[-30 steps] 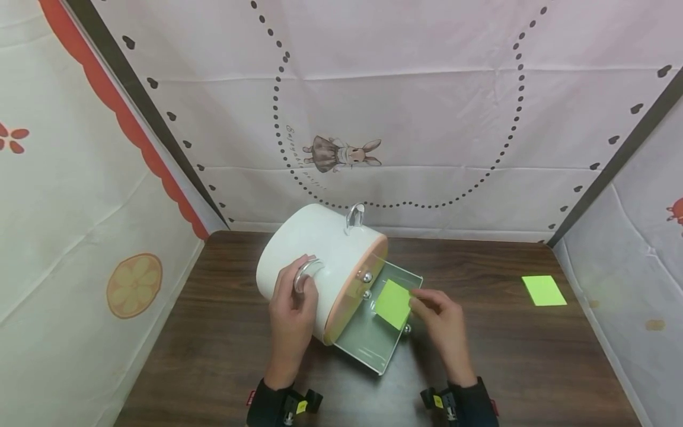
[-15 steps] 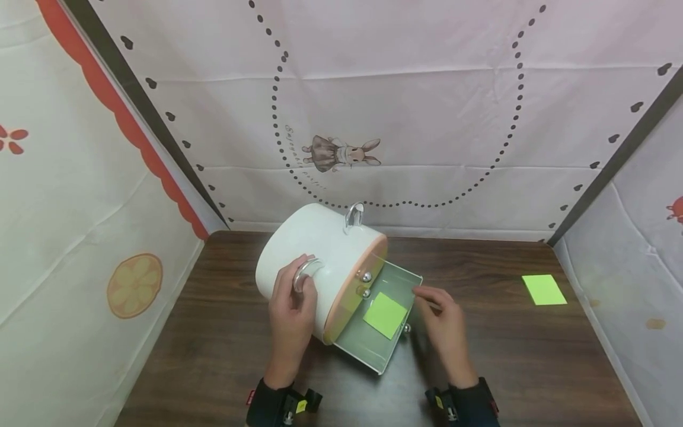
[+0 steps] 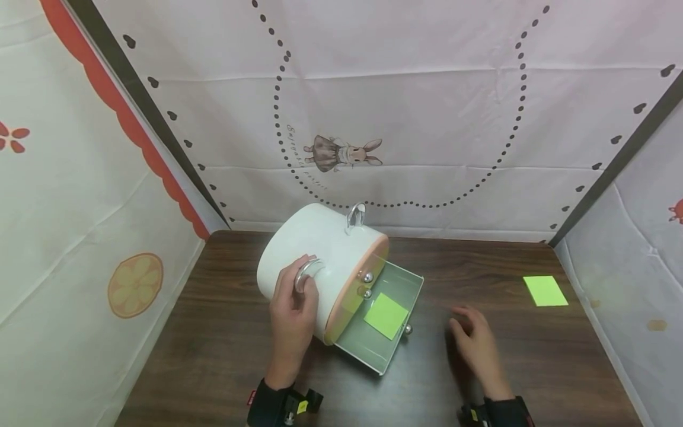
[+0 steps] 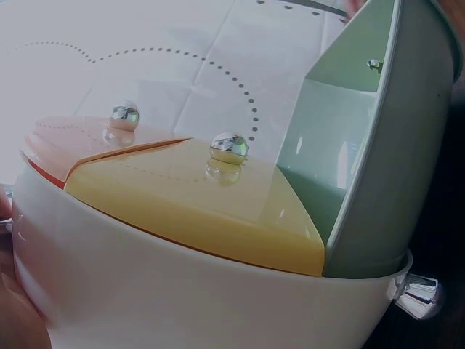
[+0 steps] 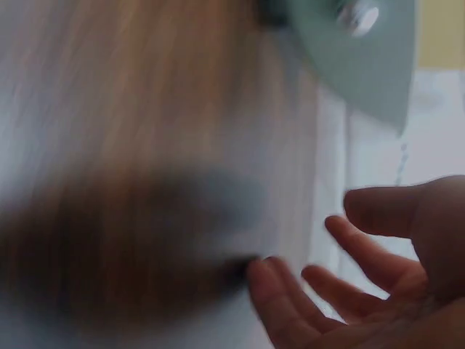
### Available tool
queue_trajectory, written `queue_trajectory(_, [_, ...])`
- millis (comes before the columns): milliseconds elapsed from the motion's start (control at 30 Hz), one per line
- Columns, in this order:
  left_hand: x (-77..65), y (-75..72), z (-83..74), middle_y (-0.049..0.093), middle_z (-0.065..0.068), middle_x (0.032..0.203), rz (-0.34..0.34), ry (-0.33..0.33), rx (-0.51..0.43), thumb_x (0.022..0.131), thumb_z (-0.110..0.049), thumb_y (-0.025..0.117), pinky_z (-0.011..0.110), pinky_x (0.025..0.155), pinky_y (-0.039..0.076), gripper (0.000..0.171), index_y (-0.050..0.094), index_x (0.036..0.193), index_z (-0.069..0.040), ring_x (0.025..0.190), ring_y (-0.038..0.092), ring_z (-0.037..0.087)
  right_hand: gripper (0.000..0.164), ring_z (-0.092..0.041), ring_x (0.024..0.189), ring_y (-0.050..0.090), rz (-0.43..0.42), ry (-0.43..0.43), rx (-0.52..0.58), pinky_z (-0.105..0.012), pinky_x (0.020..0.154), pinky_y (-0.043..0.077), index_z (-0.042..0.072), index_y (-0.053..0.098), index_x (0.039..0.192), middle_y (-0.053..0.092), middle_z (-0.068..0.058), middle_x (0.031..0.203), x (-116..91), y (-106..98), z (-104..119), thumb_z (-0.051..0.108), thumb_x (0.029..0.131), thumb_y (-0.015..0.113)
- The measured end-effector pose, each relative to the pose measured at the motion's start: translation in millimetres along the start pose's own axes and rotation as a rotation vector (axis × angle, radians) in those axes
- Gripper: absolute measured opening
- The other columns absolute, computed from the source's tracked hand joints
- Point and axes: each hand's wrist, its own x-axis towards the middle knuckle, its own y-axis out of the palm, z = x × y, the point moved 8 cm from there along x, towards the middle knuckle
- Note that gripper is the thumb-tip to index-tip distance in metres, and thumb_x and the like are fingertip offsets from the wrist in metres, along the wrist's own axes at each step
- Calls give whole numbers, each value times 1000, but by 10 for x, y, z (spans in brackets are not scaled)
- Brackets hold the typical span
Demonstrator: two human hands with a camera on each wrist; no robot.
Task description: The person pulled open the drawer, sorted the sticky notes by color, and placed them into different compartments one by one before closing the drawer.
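A white round-sided storage box point(image 3: 299, 237) lies on the table, its green drawer point(image 3: 368, 351) pulled out. My left hand point(image 3: 292, 314) grips a clear looped handle point(image 3: 303, 276) on the box's side. Inside the drawer lies a bright green sticky note point(image 3: 386, 315). My right hand point(image 3: 477, 347) is off to the drawer's right above the table, holding nothing; its fingers look loosely bent in the right wrist view. The left wrist view shows a yellow drawer point(image 4: 196, 207) and a pink drawer point(image 4: 54, 149), both pushed in, each with a round silver knob.
Another green sticky note point(image 3: 545, 290) lies at the right back of the wooden table point(image 3: 213, 356). A second clear handle point(image 3: 355, 216) sticks up from the box. Printed cloth walls point(image 3: 437, 130) enclose the table's back and sides.
The right hand has let go of the sticky note, which dropped flat into the green drawer. That hand then moved away rightward. The left hand stays on the handle.
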Motion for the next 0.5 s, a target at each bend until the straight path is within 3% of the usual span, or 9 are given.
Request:
queue_trajectory(67, [-3, 9, -4, 63, -3, 139, 5, -3, -3, 104, 0, 59, 33, 111, 49, 46, 63, 145, -20, 127, 61, 22, 47, -52, 140, 45, 24, 49, -60, -68, 109, 42, -6, 49, 151, 27, -33, 165, 31, -83, -154, 16, 110, 55])
queue_trajectory(267, [-7, 33, -10, 63, -3, 139, 14, -8, -16, 104, 0, 59, 32, 111, 49, 46, 63, 145, -20, 126, 61, 22, 57, -55, 132, 48, 39, 148, -127, -66, 100, 48, -9, 34, 158, 31, -39, 156, 141, -505, -570, 21, 111, 50])
queue_trajectory(367, [-4, 34, -14, 64, -2, 138, 6, 2, -12, 103, 0, 59, 31, 110, 49, 45, 63, 144, -18, 125, 61, 23, 61, -59, 144, 32, 50, 113, -144, -72, 110, 37, -10, 27, 160, 18, -41, 162, 223, -737, -702, 20, 112, 49])
queue_trajectory(500, [6, 15, -13, 64, 0, 137, -10, 15, -10, 102, 2, 59, 31, 110, 49, 46, 64, 144, -17, 124, 61, 23, 70, -64, 150, 4, 82, 37, -155, -79, 116, 17, -13, 13, 162, -9, -41, 167, 374, -957, -805, 21, 113, 49])
